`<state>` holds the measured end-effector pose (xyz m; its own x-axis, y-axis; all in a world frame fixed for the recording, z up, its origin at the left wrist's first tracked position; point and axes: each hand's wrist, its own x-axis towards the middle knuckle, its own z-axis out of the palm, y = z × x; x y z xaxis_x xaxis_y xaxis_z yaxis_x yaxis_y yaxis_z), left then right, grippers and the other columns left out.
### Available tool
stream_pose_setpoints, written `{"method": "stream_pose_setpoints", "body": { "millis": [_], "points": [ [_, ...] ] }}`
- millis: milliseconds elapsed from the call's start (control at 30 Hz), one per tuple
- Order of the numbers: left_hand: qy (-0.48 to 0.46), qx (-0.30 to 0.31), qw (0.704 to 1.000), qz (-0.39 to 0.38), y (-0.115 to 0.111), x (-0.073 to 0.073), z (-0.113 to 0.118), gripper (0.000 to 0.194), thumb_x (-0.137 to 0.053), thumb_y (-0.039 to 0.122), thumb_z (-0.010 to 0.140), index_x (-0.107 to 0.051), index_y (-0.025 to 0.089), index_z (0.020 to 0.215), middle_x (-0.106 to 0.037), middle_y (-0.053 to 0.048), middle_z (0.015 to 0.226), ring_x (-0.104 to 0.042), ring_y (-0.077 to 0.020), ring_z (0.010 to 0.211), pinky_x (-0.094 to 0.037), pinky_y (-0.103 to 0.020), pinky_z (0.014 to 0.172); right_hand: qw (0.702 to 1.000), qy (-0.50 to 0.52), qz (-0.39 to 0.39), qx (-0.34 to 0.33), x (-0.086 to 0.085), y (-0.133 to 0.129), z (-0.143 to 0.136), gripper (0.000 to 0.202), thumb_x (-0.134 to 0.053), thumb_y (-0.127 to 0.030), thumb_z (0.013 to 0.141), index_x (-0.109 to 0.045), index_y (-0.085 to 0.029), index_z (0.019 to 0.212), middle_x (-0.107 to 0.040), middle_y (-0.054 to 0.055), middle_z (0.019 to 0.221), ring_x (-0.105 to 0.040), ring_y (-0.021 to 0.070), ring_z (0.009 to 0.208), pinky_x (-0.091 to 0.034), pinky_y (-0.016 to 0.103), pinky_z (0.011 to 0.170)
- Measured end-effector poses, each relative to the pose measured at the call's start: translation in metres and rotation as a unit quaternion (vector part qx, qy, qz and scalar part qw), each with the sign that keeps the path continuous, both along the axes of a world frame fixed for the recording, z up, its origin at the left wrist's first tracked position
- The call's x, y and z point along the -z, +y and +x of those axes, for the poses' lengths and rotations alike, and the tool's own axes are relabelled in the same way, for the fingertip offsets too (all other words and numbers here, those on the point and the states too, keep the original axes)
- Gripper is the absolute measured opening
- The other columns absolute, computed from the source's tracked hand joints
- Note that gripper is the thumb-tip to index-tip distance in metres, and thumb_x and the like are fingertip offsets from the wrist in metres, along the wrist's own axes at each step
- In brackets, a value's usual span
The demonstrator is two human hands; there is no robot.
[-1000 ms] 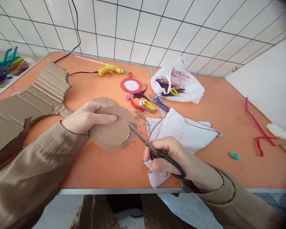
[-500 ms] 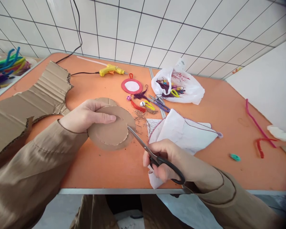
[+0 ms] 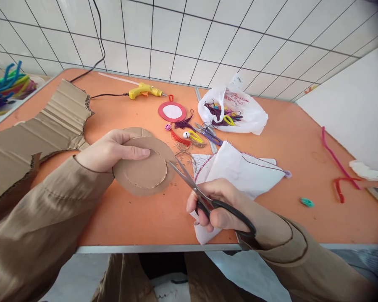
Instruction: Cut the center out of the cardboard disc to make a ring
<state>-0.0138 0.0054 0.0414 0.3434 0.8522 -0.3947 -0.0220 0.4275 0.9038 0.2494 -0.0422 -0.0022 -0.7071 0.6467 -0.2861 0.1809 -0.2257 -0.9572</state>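
Observation:
My left hand point(image 3: 113, 150) pinches a round piece of brown cardboard point(image 3: 126, 178), thumb on top, fingers hidden beneath. A smaller cardboard disc point(image 3: 148, 172) with a rough edge lies over it, under the thumb. In my right hand point(image 3: 220, 205) is a pair of black-handled scissors point(image 3: 198, 191), fingers through the loops. The blades are spread, and their tips reach the right rim of the cardboard; whether they touch it I cannot tell. Behind the right hand lies a folded white cloth point(image 3: 239, 170) with purple stitching.
A torn cardboard sheet point(image 3: 28, 138) lies left. Farther back are a yellow glue gun point(image 3: 143, 90), a red-rimmed disc point(image 3: 172, 111), tassels and bells, purple-handled snips point(image 3: 209, 133) and a white plastic bag point(image 3: 247, 113) of cords. Pipe cleaners point(image 3: 338, 157) lie right.
The scissor blades have opened wider, and the right hand's fingers have spread with the handles. The cardboard is still in the left hand. The whole view has shifted slightly.

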Motion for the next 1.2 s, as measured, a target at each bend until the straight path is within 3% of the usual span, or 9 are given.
{"method": "stream_pose_setpoints", "body": {
  "millis": [367, 700, 933, 1200],
  "points": [
    [0.007, 0.027, 1.0, 0.002, 0.001, 0.005, -0.001, 0.015, -0.079, 0.025, 0.07, -0.078, 0.015, 0.081, -0.078, -0.002, 0.076, -0.069, -0.0181, 0.07, -0.054, -0.025, 0.064, 1.0, -0.008, -0.005, -0.012, 0.0, 0.001, 0.0, 0.068, -0.067, -0.075, 0.064, -0.061, -0.012, 0.088, -0.055, 0.0, 0.065, -0.049, 0.0105, 0.054, -0.042, 0.023, 0.051],
    [0.019, 0.03, 0.999, 0.008, 0.0, 0.004, 0.0, 0.015, -0.079, 0.027, 0.068, -0.077, 0.016, 0.079, -0.077, -0.002, 0.076, -0.068, -0.0194, 0.071, -0.054, -0.029, 0.068, 0.999, -0.029, 0.016, -0.007, -0.007, 0.0, 0.0, 0.051, -0.074, -0.061, 0.071, -0.062, -0.012, 0.083, -0.053, -0.001, 0.064, -0.047, 0.0099, 0.056, -0.04, 0.023, 0.053],
    [0.045, 0.038, 0.998, 0.005, 0.0, 0.003, 0.001, 0.012, -0.077, 0.026, 0.068, -0.078, 0.018, 0.078, -0.077, -0.003, 0.078, -0.07, -0.0216, 0.071, -0.055, -0.032, 0.072, 1.0, -0.026, -0.016, 0.002, -0.007, -0.001, -0.001, 0.052, -0.074, -0.06, 0.07, -0.062, -0.012, 0.084, -0.05, -0.003, 0.06, -0.045, 0.0084, 0.05, -0.039, 0.022, 0.05],
    [0.04, 0.062, 0.997, 0.036, 0.007, 0.02, -0.001, 0.024, -0.081, 0.032, 0.063, -0.078, 0.019, 0.082, -0.077, -0.005, 0.08, -0.071, -0.0231, 0.072, -0.056, -0.028, 0.062, 0.997, -0.066, -0.031, 0.013, -0.01, -0.001, -0.004, 0.045, -0.075, -0.053, 0.072, -0.062, -0.011, 0.082, -0.05, -0.003, 0.059, -0.048, 0.0079, 0.049, -0.04, 0.021, 0.048]
  ]
}}
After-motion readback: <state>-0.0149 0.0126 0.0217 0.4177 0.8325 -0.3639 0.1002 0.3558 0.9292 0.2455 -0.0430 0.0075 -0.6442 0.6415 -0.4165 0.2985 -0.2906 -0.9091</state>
